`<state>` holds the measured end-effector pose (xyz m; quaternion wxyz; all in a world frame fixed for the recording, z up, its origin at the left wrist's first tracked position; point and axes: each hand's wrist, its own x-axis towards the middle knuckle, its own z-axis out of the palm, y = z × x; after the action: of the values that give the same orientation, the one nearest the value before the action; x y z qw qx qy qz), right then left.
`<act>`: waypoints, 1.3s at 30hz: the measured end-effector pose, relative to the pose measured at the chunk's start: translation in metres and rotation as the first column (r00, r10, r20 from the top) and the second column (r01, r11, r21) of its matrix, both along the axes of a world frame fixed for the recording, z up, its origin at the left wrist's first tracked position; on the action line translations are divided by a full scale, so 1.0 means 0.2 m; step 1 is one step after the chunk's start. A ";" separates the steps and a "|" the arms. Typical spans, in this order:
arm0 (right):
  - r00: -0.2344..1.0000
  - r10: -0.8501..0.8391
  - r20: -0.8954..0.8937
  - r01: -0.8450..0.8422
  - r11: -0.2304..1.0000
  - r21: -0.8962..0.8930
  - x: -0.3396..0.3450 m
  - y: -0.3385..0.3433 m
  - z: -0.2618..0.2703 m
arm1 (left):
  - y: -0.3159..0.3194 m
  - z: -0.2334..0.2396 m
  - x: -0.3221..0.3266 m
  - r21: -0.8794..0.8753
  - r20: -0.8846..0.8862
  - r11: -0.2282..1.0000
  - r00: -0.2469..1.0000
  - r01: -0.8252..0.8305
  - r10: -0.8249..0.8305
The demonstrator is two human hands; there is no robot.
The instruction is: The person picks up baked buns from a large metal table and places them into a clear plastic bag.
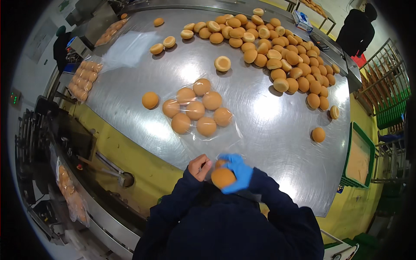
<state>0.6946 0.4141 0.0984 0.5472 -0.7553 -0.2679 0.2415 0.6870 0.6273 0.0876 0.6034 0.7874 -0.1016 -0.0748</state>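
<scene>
A clear plastic bag (224, 141) lies on the steel table in front of me, with several round golden buns (195, 110) spread inside it. My left hand (199, 167), bare, has its fingers curled at the near end of the bag and pinches the film there. My right hand (240, 174) wears a blue glove and grips a bun (223, 178), top side up. Part of a second bun (220, 163) shows behind it, against the gloved fingers. Left of the bag, a loose bun (150, 100) rests on the table.
A large heap of loose buns (276, 48) covers the table's far right. Flat plastic bags (130, 48) lie far left, near a bagged pack of buns (85, 79). A green crate (370, 156) stands right of the table. A machine (94, 191) runs along the left. A person (356, 31) stands beyond.
</scene>
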 end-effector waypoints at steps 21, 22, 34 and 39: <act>-0.054 -0.643 0.764 0.873 -0.403 -0.277 0.19 -1.48 -0.42 | -0.29 -0.54 -0.08 0.636 0.366 0.766 0.909 -0.089 -0.198; -0.040 -0.810 0.585 0.859 -0.327 -0.394 0.28 -1.50 -0.33 | -0.28 -0.55 -0.09 0.646 0.380 0.756 0.904 -0.108 -0.195; 0.604 -0.477 0.639 0.720 -0.016 -0.694 1.07 -1.64 -0.31 | -0.25 -0.56 -0.12 0.588 0.451 0.785 0.884 -0.194 -0.119; 0.323 -0.804 0.499 0.842 0.004 -0.539 0.97 -1.85 -0.52 | -0.31 -0.49 -0.07 0.449 0.417 0.887 0.903 -0.108 -0.101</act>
<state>0.8883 0.0434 -0.0065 0.2192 -0.9153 0.3330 -0.0579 0.6722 0.5658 -0.0109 0.3616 0.9050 -0.2096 0.0796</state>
